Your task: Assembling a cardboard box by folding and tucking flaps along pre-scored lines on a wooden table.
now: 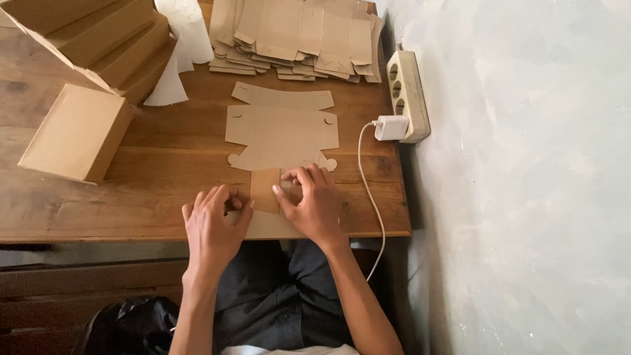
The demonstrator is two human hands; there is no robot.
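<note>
Brown cardboard lies everywhere on this wooden worktop: a flat die-cut box blank spread near the front edge, with one narrow flap already turned up toward the person. The left hand rests with its fingers curled on the blank's near left corner, its grip loosely together on the card's edge rather than clamped. The right hand presses down beside the raised flap, thumb against the fold, fingers spread flat over the card. A stack of unfolded blanks waits at the far side, finished boxes sit to the left, and a white charger plugged into a power strip trails its cable close by the right wrist. I'd judge the risk to be a crooked crease if the blank slides under uneven pressure, or the wrist snagging that cable and tugging the charger loose.
</note>
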